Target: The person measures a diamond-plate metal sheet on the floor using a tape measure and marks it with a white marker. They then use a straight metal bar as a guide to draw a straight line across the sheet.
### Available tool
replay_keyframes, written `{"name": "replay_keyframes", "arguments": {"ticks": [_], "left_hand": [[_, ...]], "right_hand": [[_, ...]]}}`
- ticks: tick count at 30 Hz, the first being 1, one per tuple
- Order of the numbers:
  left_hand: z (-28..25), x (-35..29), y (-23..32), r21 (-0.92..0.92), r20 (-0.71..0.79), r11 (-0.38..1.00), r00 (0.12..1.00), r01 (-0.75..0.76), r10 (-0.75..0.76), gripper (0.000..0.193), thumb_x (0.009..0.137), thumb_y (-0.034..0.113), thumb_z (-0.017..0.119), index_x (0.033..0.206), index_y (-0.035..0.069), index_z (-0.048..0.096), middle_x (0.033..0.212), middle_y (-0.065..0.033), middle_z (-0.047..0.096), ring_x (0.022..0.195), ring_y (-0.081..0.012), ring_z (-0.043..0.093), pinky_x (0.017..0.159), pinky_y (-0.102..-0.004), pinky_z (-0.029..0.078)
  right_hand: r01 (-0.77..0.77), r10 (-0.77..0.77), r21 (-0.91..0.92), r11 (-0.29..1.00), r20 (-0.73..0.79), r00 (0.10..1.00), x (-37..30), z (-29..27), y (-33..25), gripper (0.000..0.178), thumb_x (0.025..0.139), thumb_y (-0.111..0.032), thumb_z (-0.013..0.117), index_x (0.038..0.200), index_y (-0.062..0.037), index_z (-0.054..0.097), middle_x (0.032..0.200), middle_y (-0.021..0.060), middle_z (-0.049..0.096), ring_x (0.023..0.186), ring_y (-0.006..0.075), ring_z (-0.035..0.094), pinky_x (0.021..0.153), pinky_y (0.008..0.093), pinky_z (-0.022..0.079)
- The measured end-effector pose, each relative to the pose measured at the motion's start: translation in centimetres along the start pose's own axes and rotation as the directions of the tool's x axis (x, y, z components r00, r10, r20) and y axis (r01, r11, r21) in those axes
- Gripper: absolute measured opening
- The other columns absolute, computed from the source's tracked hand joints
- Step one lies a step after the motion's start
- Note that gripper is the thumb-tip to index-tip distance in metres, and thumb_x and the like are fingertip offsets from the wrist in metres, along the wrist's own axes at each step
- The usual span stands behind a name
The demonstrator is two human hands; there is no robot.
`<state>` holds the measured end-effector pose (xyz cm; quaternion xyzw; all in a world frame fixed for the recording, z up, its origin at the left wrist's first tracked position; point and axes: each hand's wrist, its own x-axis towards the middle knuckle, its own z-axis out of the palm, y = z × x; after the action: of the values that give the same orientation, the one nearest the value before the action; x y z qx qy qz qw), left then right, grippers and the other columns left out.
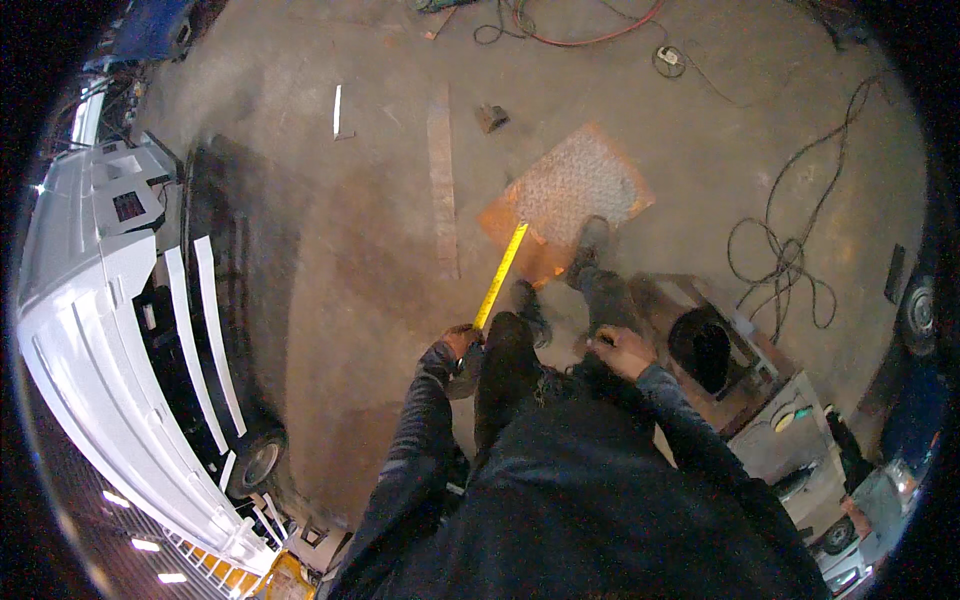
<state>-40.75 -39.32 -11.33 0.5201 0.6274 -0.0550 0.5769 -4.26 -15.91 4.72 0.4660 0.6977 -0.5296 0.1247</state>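
My left hand (460,343) is closed around a tape measure, whose case is mostly hidden by the fingers. Its yellow blade (501,273) is drawn out and slants away from me. The blade's far end lies over the near-left edge of a rectangular metal plate (583,183) on the floor, with a pale, rough-looking top and rusty orange borders. At the front of my right thigh is my right hand (622,352), its fingers curled together; whether anything sits in them is too small to tell. One of my boots (592,236) is at the plate's near edge.
A white vehicle body (85,330) fills the left side. A long flat strip (441,180), a small dark block (491,118) and a thin white piece (338,108) lie on the floor. Dark cable (787,262) loops at right, near a brown box-like piece with an opening (735,385).
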Motion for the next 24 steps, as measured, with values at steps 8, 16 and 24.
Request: {"name": "replay_keyframes", "arguments": {"ticks": [8, 16, 24], "left_hand": [[-5.1, 17.5, -0.1, 0.104, -0.058, 0.989, 0.992, -0.102, 0.109, 0.023, 0.085, 0.019, 0.056, 0.101, 0.014, 0.071, 0.106, -0.0124, 0.069, 0.098, -0.0345, 0.066, 0.084, -0.0425, 0.054], [-2.9, 33.5, -5.9, 0.103, -0.135, 0.977, 0.970, -0.188, 0.201, 0.020, 0.084, 0.019, 0.058, 0.097, 0.011, 0.070, 0.103, -0.0141, 0.069, 0.094, -0.0354, 0.065, 0.083, -0.0422, 0.054], [-2.3, 45.1, -8.9, -0.238, -0.155, 0.942, 0.966, -0.238, 0.205, 0.021, 0.085, 0.022, 0.058, 0.098, 0.009, 0.069, 0.103, -0.0150, 0.068, 0.094, -0.0354, 0.065, 0.084, -0.0422, 0.053]], "right_hand": [[0.217, -0.227, 0.436, 0.873, -0.030, 0.973, 18.0, 1.5, -1.2, 0.024, 0.087, -0.019, 0.061, 0.106, -0.0045, 0.066, 0.101, 0.0140, 0.069, 0.095, 0.0296, 0.066, 0.087, 0.0401, 0.050], [0.344, -0.356, 0.467, 0.815, -0.065, 0.932, 30.9, 6.9, -2.1, 0.027, 0.086, -0.013, 0.058, 0.111, -0.0052, 0.060, 0.100, 0.0191, 0.067, 0.097, 0.0395, 0.063, 0.085, 0.0444, 0.049], [0.458, -0.450, 0.052, 0.887, -0.123, 0.885, 35.0, 13.6, 1.8, 0.041, 0.080, -0.010, 0.060, 0.121, -0.0069, 0.056, 0.077, 0.0238, 0.065, 0.075, 0.0411, 0.067, 0.061, 0.0539, 0.052]]}}
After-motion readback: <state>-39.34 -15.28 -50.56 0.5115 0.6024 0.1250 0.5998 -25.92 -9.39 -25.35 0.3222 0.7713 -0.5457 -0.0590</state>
